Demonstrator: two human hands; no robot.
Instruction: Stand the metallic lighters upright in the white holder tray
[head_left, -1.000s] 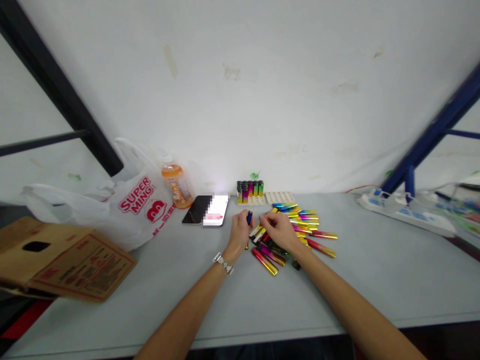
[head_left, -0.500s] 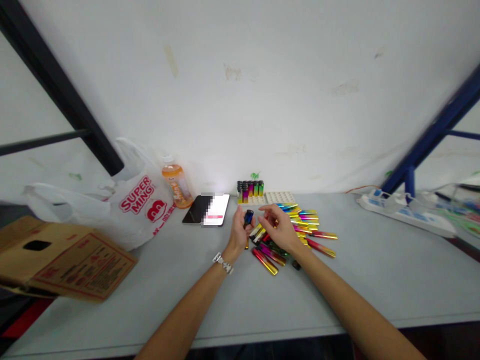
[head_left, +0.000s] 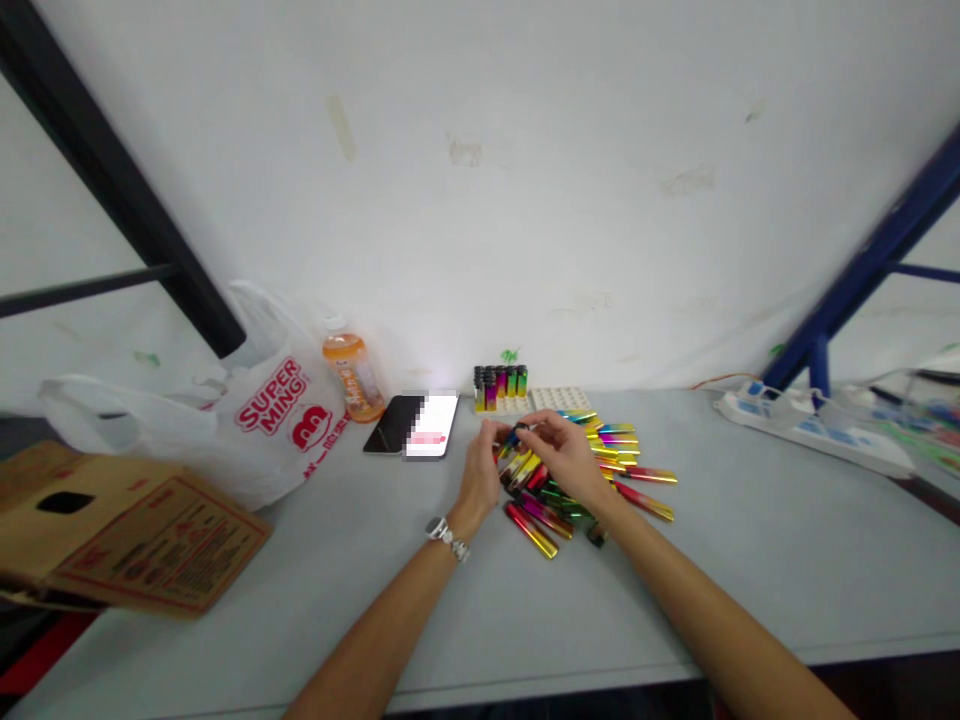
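My left hand (head_left: 480, 475), with a silver watch on the wrist, is curled round a dark-topped lighter (head_left: 517, 434). My right hand (head_left: 568, 458) meets it there, its thumb and fingertips pinched on the dark end. Most of the lighter's body is hidden by the fingers. Beneath and right of both hands spreads a loose pile of shiny metallic lighters (head_left: 531, 530) in red, gold, purple, green and blue. Beyond the hands, several lighters (head_left: 501, 382) stand upright in a white tray with holes (head_left: 561, 400).
A tablet (head_left: 390, 425) lies left of the tray, beside an orange drink bottle (head_left: 352, 375). Further left are a white plastic bag (head_left: 262, 440) and a cardboard box (head_left: 150, 540). A white power strip (head_left: 810, 425) lies at the right, near a blue metal post (head_left: 862, 270).
My right hand has closed in from slightly apart onto the lighter's dark end. My left hand has turned and moved a little right, tilting the lighter toward the right hand.
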